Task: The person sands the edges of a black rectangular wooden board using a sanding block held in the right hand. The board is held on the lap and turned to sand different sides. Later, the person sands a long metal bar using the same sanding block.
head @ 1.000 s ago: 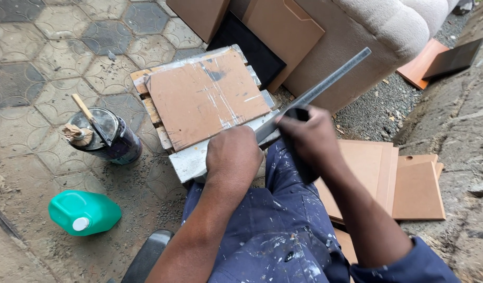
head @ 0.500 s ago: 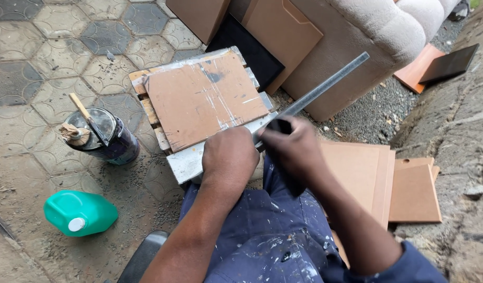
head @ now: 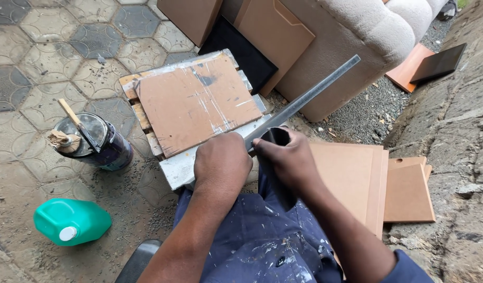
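Observation:
A long grey metal strip [head: 309,93] slants from the near edge of a small wooden stand up to the right. My left hand [head: 222,163] is closed on its lower end at the stand's front edge. My right hand [head: 286,157] grips a black cloth or sheet [head: 276,183] wrapped against the strip just beside the left hand; the cloth hangs down over my paint-spotted blue trousers. A scratched brown board [head: 191,102] lies flat on the stand [head: 176,170].
A dark tin [head: 97,144] with a brush and stick stands left of the stand. A green plastic jug [head: 71,221] lies on the paving lower left. Brown boards [head: 356,178] are stacked on the right, more lean against a padded seat [head: 367,26] behind. A stone kerb [head: 456,136] runs right.
My right hand with the black cloth has slid down the strip toward my left hand. The view has shifted slightly, so everything sits a little further left.

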